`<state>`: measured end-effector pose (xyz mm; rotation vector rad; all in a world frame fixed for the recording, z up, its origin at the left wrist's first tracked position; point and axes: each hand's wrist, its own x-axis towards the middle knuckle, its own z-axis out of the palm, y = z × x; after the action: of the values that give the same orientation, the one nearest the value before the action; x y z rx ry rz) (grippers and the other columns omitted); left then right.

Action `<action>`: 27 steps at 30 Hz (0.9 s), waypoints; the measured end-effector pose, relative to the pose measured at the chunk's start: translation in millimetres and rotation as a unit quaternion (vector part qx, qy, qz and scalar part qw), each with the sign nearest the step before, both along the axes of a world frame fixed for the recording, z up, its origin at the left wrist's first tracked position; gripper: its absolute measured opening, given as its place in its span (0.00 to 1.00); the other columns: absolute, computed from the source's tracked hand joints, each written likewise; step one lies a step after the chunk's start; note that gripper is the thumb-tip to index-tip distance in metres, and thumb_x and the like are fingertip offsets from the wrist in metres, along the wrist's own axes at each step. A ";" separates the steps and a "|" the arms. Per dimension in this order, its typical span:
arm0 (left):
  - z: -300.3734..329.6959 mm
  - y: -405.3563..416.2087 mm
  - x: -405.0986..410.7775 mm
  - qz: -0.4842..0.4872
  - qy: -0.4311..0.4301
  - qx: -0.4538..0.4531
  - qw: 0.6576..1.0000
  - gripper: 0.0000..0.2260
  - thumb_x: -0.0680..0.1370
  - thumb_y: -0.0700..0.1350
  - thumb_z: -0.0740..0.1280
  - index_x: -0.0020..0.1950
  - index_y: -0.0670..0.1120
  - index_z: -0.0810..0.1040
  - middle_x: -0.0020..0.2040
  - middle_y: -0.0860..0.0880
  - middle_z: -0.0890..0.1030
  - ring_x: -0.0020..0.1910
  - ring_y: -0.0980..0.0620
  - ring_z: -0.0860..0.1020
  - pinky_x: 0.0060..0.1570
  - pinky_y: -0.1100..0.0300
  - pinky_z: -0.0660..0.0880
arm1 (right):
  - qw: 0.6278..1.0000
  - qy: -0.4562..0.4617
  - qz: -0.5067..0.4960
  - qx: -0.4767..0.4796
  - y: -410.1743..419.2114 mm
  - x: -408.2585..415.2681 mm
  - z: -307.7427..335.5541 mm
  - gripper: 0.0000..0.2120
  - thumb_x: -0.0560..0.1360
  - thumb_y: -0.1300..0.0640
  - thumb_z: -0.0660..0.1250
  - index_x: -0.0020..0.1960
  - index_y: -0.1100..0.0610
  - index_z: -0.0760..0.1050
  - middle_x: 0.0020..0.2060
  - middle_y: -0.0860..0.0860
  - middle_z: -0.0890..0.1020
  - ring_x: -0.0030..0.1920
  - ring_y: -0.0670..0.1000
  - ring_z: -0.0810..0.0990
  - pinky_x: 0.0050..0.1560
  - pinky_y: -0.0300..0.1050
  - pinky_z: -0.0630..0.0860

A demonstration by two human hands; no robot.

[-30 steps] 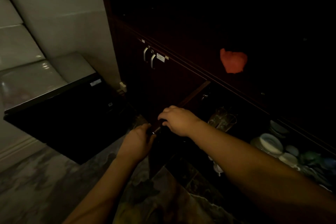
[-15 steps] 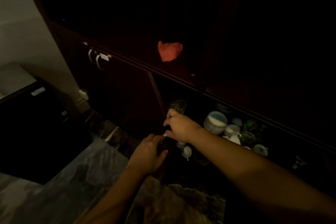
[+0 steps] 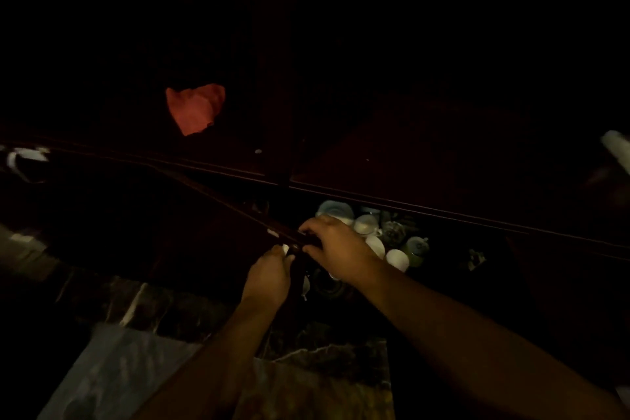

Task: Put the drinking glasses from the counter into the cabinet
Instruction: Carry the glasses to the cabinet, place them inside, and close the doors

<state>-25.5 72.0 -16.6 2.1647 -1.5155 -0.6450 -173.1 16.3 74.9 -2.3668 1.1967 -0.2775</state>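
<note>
Dimly, both the left hand and right hand curl on the cabinet door edge at center; no fragile, slippery drinking glass shows, best gripped around its body.

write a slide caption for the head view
Both hands grip the dark cabinet door edge beside stored cups.

Head view: looks forward and down, close above both hands.
Beyond the fingers: dim cabinet interior, apparently crockery.
</note>
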 end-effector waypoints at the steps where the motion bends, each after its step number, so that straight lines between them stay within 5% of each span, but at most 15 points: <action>1: -1.9 -6.2 -1.0 -0.007 -0.006 -0.005 1.000 0.13 0.83 0.51 0.59 0.56 0.42 0.76 0.52 0.42 0.82 0.53 0.41 0.81 0.45 0.56 0.71 | 1.000 -0.004 -0.024 -0.009 -0.9 -6.6 -3.0 0.16 0.77 0.54 0.70 0.64 0.51 0.76 0.57 0.51 0.78 0.57 0.52 0.78 0.56 0.47 0.77; 9: 4.7 -55.7 -4.4 -0.047 -0.061 -0.023 0.997 0.16 0.82 0.54 0.58 0.50 0.43 0.76 0.46 0.41 0.83 0.47 0.40 0.82 0.42 0.54 0.74 | 0.988 0.059 -0.145 -0.007 3.0 -61.2 -14.1 0.16 0.79 0.50 0.67 0.65 0.53 0.76 0.61 0.54 0.80 0.59 0.54 0.79 0.57 0.48 0.77; 13: 8.3 -74.8 -8.3 -0.065 -0.110 -0.028 0.991 0.17 0.83 0.54 0.58 0.51 0.41 0.77 0.46 0.41 0.83 0.46 0.41 0.82 0.37 0.57 0.68 | 0.972 0.108 -0.210 0.003 10.2 -94.9 -10.9 0.17 0.79 0.50 0.66 0.66 0.53 0.75 0.63 0.54 0.80 0.60 0.57 0.80 0.53 0.48 0.79; 21: 11.4 -102.8 -8.5 -0.077 -0.124 -0.001 0.989 0.19 0.83 0.53 0.57 0.52 0.38 0.78 0.50 0.38 0.83 0.48 0.38 0.81 0.39 0.56 0.70 | 0.925 0.220 -0.308 0.002 39.7 -163.7 1.8 0.22 0.80 0.47 0.62 0.72 0.52 0.70 0.66 0.55 0.74 0.68 0.58 0.70 0.59 0.55 0.77; 27: 42.8 -90.7 -40.0 -0.147 -0.253 0.183 0.938 0.28 0.77 0.65 0.62 0.65 0.44 0.75 0.62 0.44 0.79 0.59 0.44 0.79 0.42 0.55 0.73 | 0.895 0.228 -0.384 -0.027 93.2 -244.7 25.1 0.22 0.80 0.45 0.62 0.71 0.52 0.69 0.60 0.54 0.74 0.61 0.57 0.72 0.53 0.52 0.75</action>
<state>-65.5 -18.7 26.2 2.5422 -2.1657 -0.5150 -417.8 109.6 100.0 -1.9312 2.3529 0.0110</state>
